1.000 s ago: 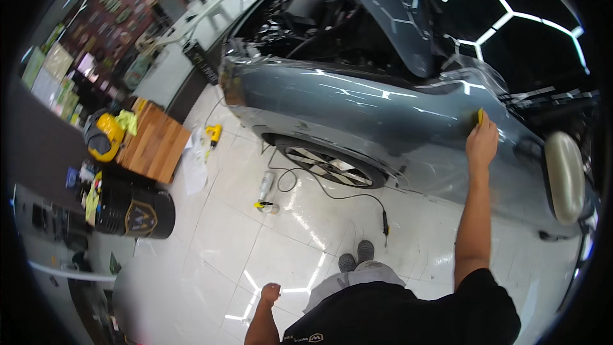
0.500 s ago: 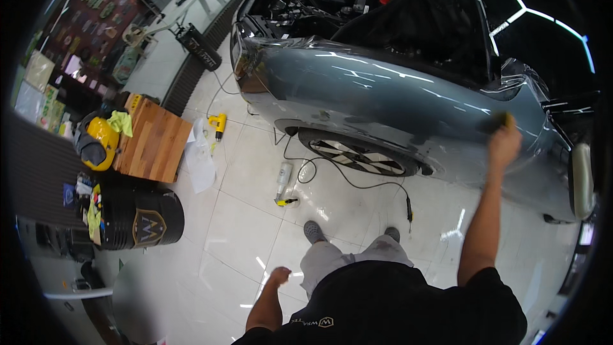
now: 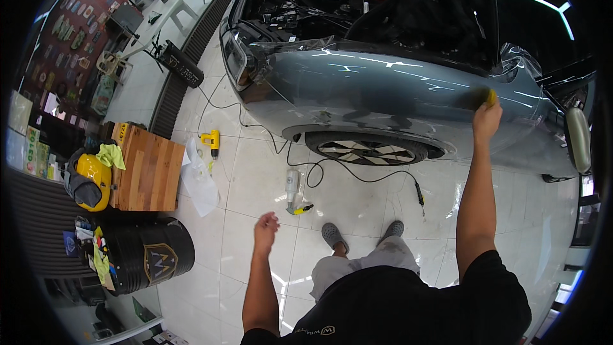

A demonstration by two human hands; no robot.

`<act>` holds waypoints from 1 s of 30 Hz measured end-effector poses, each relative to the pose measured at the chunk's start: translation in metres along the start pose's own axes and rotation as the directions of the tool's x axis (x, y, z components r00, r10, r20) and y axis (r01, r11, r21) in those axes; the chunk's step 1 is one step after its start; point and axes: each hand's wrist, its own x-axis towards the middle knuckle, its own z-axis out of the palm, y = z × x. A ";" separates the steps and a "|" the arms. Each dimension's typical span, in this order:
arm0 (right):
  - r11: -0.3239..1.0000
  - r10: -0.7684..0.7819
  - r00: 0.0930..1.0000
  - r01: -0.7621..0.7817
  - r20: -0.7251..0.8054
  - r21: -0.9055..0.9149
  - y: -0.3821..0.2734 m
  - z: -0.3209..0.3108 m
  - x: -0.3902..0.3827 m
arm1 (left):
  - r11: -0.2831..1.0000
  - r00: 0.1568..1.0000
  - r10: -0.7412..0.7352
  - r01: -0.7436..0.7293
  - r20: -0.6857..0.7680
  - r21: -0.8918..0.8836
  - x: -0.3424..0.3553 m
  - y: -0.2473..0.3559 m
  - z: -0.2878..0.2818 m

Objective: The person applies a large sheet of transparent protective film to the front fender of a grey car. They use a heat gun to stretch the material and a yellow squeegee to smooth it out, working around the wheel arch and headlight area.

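Observation:
A yellow squeegee [image 3: 491, 97] is gripped in my right hand [image 3: 487, 119] and meets the grey-blue car fender [image 3: 383, 92], above and right of the front wheel [image 3: 367, 148]. Clear film [image 3: 518, 59] sticks out wrinkled past the fender's upper edge near the windscreen corner, and more of it shows along the engine bay side. My left hand [image 3: 265, 233] hangs in the air over the floor, fingers loosely bent and apart, with nothing in it. Nearest to it on the tiles lies a spray bottle [image 3: 292, 185] with a yellow trigger head.
A yellow heat gun [image 3: 212, 143] lies by a white sheet [image 3: 199, 182]. A black cable [image 3: 345, 177] loops across the tiles, near a thin black tool [image 3: 419, 197]. On the left stand a wooden box [image 3: 150, 169] and a black drum [image 3: 153, 254]. The car's engine bay [image 3: 319, 0] is exposed.
My right hand and the squeegee have shifted left and up along the fender. My left hand has risen and its fingers have loosened. The view has moved, and my feet show more fully.

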 end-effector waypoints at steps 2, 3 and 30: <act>0.988 0.074 0.990 -0.056 0.119 -0.145 -0.012 -0.003 0.001 | 0.988 0.995 -0.039 0.025 0.088 0.153 0.005 -0.018 0.022; 0.984 -0.068 0.996 0.078 0.066 -0.158 -0.024 0.016 -0.017 | 0.968 0.985 -0.092 0.054 0.144 0.246 0.010 -0.016 0.047; 0.563 0.733 0.232 -0.735 0.639 -0.379 0.615 0.275 -0.610 | 0.140 0.905 -0.424 0.087 -0.019 0.986 0.007 -0.223 0.353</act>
